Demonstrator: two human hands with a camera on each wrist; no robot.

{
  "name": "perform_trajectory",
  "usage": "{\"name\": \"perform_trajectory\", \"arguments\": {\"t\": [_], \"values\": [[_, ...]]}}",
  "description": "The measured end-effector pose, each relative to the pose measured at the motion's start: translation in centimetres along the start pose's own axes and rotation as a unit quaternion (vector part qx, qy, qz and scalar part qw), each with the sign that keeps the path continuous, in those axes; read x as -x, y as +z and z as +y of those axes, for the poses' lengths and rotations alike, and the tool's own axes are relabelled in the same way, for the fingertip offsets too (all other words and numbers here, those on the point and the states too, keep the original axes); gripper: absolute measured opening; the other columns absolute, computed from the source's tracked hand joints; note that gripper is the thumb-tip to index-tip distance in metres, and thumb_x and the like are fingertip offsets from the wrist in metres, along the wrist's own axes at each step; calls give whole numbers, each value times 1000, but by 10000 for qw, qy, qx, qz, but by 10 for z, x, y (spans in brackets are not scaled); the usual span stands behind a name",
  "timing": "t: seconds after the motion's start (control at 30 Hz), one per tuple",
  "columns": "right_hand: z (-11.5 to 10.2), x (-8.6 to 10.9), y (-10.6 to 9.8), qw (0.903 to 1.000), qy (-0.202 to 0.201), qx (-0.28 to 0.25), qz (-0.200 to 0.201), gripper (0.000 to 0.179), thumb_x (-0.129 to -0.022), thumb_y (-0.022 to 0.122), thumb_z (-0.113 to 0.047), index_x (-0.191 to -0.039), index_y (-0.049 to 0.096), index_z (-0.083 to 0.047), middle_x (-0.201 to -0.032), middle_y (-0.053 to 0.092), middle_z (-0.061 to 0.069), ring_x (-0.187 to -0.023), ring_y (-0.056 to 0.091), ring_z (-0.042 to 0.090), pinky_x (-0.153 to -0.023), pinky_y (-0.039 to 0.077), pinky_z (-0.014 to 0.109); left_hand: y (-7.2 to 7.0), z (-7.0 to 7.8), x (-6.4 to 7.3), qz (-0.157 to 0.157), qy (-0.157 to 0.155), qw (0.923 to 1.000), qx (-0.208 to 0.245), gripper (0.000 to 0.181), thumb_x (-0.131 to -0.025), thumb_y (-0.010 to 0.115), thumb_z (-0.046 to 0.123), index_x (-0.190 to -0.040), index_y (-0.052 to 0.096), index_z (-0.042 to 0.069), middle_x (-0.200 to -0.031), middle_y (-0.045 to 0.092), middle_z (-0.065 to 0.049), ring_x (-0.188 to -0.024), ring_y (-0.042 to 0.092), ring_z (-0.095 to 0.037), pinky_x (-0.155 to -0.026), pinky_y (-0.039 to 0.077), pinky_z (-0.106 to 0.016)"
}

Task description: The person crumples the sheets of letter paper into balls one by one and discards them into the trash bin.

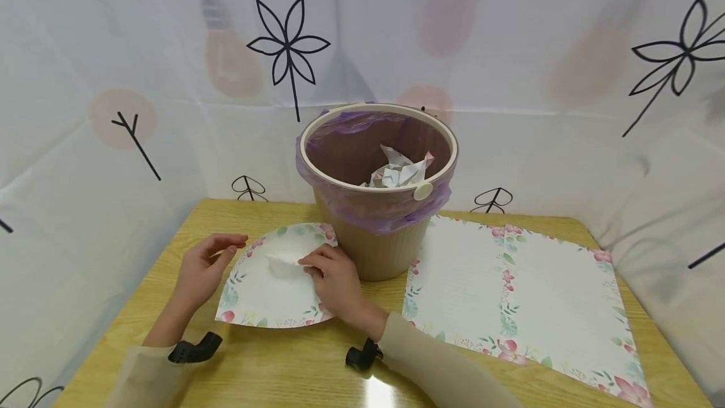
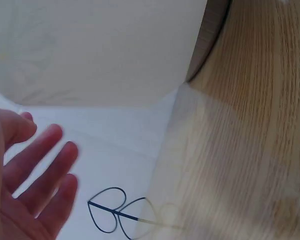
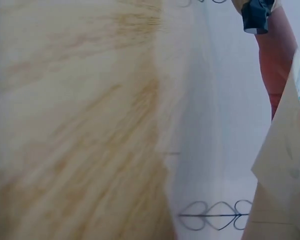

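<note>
My right hand (image 1: 335, 279) pinches a sheet of white paper with a printed flower border (image 1: 266, 298) near its middle, where the paper puckers. The sheet bows, its lower edge curving over the table in front of the bin. Beside its left edge is my left hand (image 1: 204, 266), fingers loosely extended and holding nothing. In the left wrist view, the left hand's fingers (image 2: 45, 170) spread below the pale back of the sheet (image 2: 105, 50). The right wrist view catches a raised corner of the paper (image 3: 282, 160); my right fingers are mostly out of that view.
A beige bin (image 1: 374, 250) with a purple liner (image 1: 379, 209) stands at the back middle, crumpled floral paper (image 1: 399, 172) inside. To its right, two flower-bordered sheets (image 1: 459, 282) lie flat side by side on the wooden table (image 1: 272, 364). Patterned cloth (image 1: 374, 30) hangs behind.
</note>
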State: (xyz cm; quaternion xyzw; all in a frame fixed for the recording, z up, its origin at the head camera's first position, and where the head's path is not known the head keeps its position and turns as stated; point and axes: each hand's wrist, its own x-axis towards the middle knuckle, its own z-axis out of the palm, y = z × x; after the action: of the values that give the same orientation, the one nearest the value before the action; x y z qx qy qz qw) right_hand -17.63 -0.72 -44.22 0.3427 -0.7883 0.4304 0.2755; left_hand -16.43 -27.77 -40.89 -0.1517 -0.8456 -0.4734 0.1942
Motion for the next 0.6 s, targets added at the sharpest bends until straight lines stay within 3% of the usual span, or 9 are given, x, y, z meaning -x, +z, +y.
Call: {"name": "perform_trajectory", "arguments": {"t": [0.17, 0.37, 0.43, 0.6], "values": [[1, 4, 3, 9995, 253, -197, 81, 14, -85, 76, 3, -94, 78, -8, -92, 64, 0, -76, 58, 10, -69, 48, 18, 0, -9, 1, -701, -225, 9960, 501, 24, -100, 55, -2, -123, 61, -1, -121, 66, -20, -105, 63, -1, -80, 54, -20], [-1, 6, 4, 9951, 617, -774, 50, 14, -85, 75, 5, -93, 77, -6, -92, 63, 0, -74, 55, 8, -66, 48, 18, 10, -3, -2, -1373, 18, 9867, 869, 35, -94, 66, -1, -129, 63, 1, -132, 60, -20, -119, 55, -1, -94, 48, -22], [0, 6, 5, 9920, 804, -969, 52, 13, -85, 76, 4, -93, 78, -6, -91, 62, -1, -73, 55, 8, -65, 48, 20, 14, -1, -3, -1413, 82, 9862, 861, 37, -92, 69, 0, -129, 64, 2, -135, 59, -18, -123, 53, -1, -98, 46, -23], [2, 5, 7, 9862, 1069, -1247, 190, 13, -85, 77, 1, -92, 79, -9, -88, 62, -4, -71, 53, 8, -63, 48, 21, 24, 2, -5, -1109, 78, 9904, 820, 39, -88, 74, 0, -126, 66, 2, -135, 59, -15, -122, 54, -2, -96, 49, -31]]}}
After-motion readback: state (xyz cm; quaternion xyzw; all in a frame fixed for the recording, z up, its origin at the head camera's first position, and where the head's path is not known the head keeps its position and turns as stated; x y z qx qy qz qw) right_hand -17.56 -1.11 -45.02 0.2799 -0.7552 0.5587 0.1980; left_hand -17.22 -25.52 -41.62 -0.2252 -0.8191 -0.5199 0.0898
